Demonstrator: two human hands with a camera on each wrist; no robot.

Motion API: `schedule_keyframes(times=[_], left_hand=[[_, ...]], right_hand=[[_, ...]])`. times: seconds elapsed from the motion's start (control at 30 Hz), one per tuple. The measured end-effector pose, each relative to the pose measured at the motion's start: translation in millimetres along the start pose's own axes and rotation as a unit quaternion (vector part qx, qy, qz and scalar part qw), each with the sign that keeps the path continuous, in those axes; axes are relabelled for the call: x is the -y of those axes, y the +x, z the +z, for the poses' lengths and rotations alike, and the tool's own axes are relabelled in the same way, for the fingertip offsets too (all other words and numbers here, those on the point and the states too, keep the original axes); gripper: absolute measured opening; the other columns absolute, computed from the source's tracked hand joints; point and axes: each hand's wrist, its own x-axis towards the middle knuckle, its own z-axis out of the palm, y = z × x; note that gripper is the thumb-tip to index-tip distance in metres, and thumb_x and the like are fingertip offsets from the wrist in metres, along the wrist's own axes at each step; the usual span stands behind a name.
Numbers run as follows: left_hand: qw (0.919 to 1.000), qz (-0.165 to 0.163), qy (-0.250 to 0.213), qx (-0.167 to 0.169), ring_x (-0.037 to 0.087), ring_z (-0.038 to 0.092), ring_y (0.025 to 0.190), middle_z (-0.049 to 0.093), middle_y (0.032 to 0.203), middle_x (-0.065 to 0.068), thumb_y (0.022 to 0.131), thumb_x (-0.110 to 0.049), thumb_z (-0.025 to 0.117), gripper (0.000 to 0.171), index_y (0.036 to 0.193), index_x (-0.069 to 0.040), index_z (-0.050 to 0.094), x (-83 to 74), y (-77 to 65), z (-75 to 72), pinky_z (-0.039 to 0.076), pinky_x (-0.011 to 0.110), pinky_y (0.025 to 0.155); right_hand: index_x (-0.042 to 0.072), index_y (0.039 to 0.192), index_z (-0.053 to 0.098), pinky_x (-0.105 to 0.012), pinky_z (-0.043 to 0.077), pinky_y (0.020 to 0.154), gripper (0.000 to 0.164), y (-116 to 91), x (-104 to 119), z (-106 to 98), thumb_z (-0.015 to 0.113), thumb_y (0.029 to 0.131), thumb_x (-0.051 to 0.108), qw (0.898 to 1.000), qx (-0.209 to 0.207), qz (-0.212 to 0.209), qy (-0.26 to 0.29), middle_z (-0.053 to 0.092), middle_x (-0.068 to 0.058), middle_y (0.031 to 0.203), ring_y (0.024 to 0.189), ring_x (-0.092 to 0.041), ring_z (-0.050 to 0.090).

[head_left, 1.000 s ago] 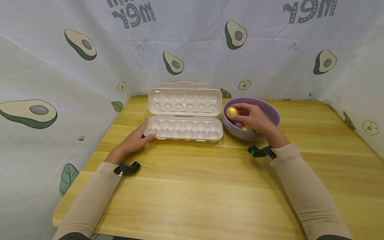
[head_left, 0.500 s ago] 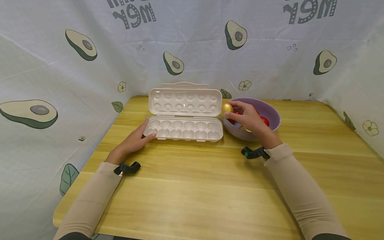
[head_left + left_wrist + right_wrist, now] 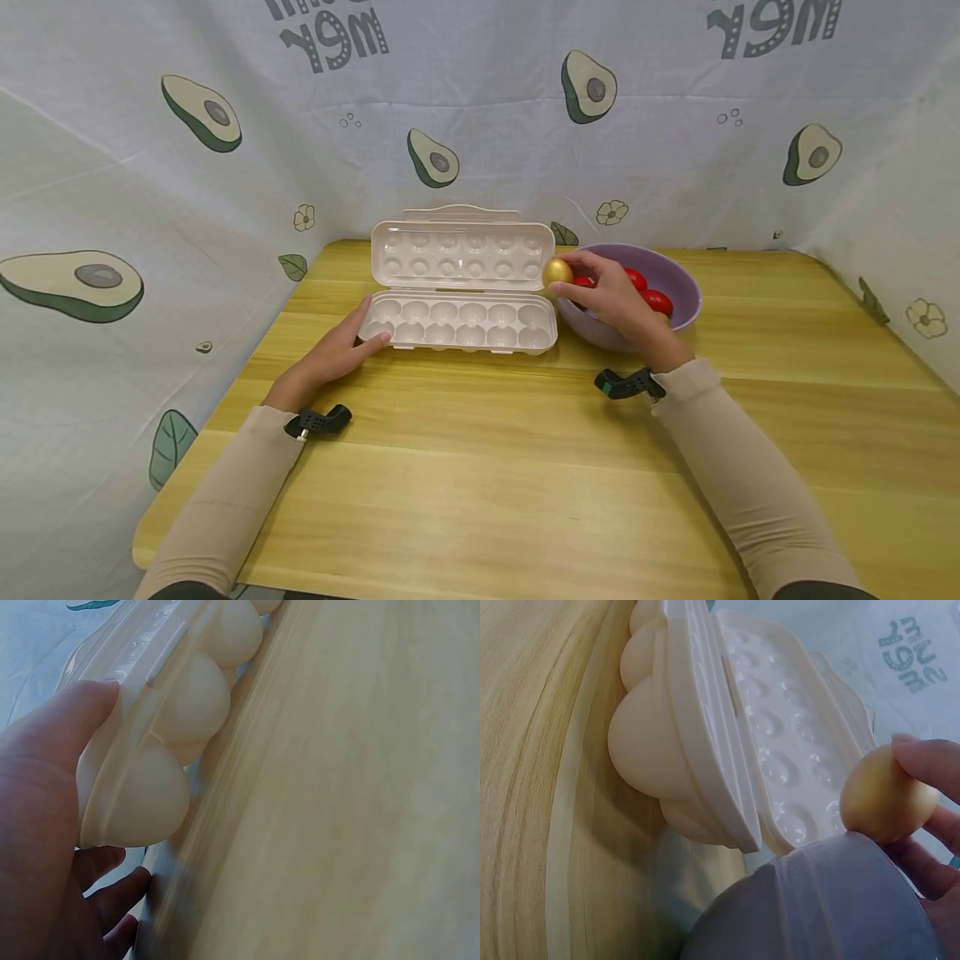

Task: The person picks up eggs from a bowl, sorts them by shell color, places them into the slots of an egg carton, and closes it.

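Egg (image 3: 557, 272), single, smooth, shiny gold, sits pinched between thumb and fingers of my right hand (image 3: 600, 292), beside the left rim of one round purple bowl (image 3: 682, 283) showing three glossy red eggs (image 3: 657, 302); my left hand (image 3: 330, 352) grips one open beige plastic twelve-cup carton (image 3: 472, 313).

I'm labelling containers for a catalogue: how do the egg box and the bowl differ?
The egg box is cream and oblong, while the bowl is purple and round. The egg box is divided into cups, with nothing in those visible; the bowl holds red eggs. The egg box has a hinged lid; the bowl shows none. Both stand on the wooden table.
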Motion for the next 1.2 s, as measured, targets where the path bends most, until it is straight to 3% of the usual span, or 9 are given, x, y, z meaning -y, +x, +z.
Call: schedule_keyframes(times=[0.2,0.77,1.0,1.2], left_hand=[[1.0,-0.001,-0.003,-0.001,0.02,0.005,0.136,0.002,0.151,0.006,0.093,-0.039,0.047,0.076,0.145,-0.015,-0.003,0.6,0.6,0.4,0.009,0.042,0.109],[1.0,0.0,-0.008,0.0,0.02,0.005,0.136,0.002,0.151,0.006,0.093,-0.04,0.046,0.077,0.145,-0.014,-0.004,0.1,0.5,0.3,0.009,0.042,0.109],[1.0,-0.001,-0.007,0.003,0.021,0.004,0.136,0.002,0.151,0.007,0.093,-0.038,0.047,0.077,0.145,-0.014,-0.004,-0.3,0.5,-0.2,0.009,0.044,0.109],[1.0,0.001,-0.005,0.003,0.022,0.004,0.136,0.001,0.151,0.007,0.093,-0.036,0.047,0.076,0.145,-0.014,-0.004,-1.5,0.2,-0.2,0.009,0.044,0.109]], right_hand=[[0.018,0.124,0.051,-0.035,0.046,0.086,0.052,1,-4,2,0.069,0.079,0.034,0.999,0.016,-0.013,-0.032,0.054,0.001,0.113,0.103,-0.02,0.052],[0.018,0.116,0.056,-0.042,0.043,0.087,0.047,0,0,9,0.071,0.076,0.038,0.992,-0.003,-0.042,-0.116,0.055,0.002,0.112,0.1,-0.02,0.052],[0.019,0.111,0.057,-0.041,0.043,0.084,0.042,2,-2,11,0.072,0.076,0.038,0.99,0.002,-0.055,-0.129,0.056,0.005,0.102,0.095,-0.024,0.051],[0.023,0.105,0.058,-0.035,0.041,0.074,0.035,2,0,13,0.071,0.076,0.037,0.987,0.033,-0.066,-0.146,0.055,0.006,0.094,0.087,-0.023,0.048]])
